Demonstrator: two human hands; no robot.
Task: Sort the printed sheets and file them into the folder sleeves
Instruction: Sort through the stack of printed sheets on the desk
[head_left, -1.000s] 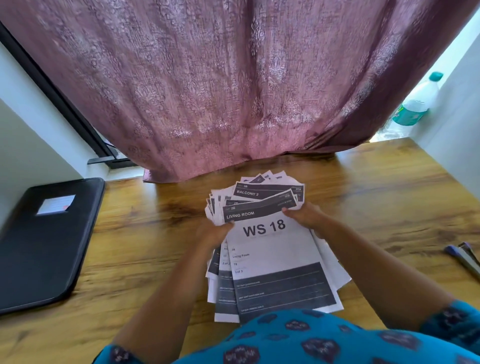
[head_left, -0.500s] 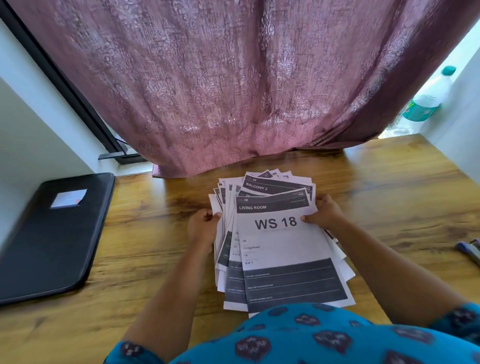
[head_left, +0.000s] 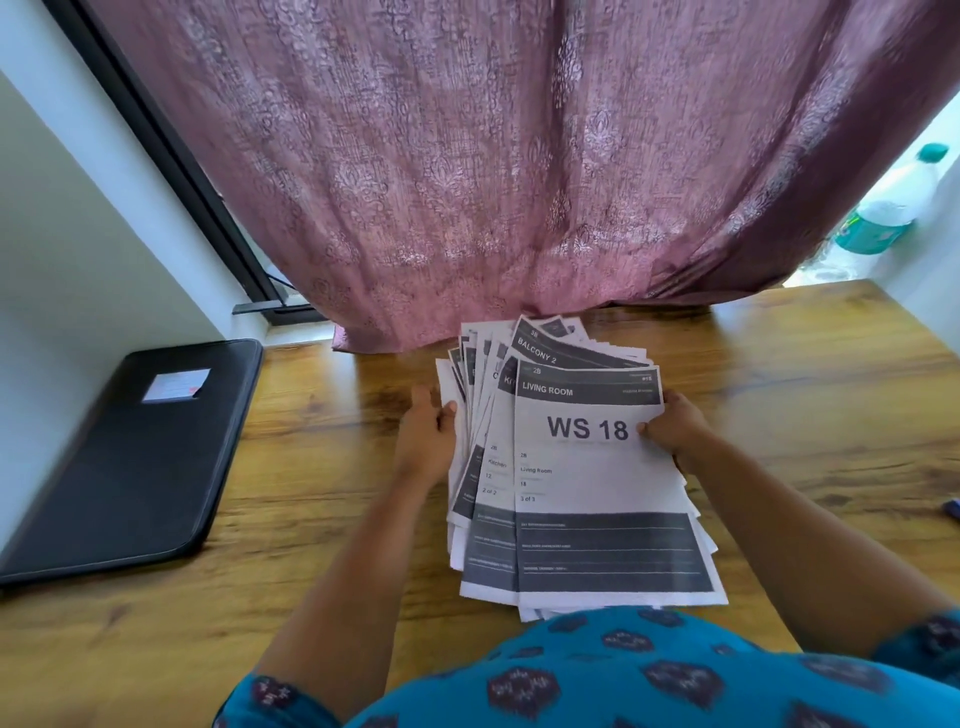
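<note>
Fanned printed sheets (head_left: 582, 467), thin, floppy, slip-prone: left hand (head_left: 428, 436) pinches stack's left edge, right hand (head_left: 675, 431) pinches "WS 18" sheet's right edge; best gripped at side edges w/ both hands.

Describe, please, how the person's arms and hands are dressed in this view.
Both hands, left and right, are bare, with no gloves, rings or watch visible. The forearms are uncovered too. Short teal sleeves with dark maroon blotch motifs match the garment at the bottom edge.
</note>
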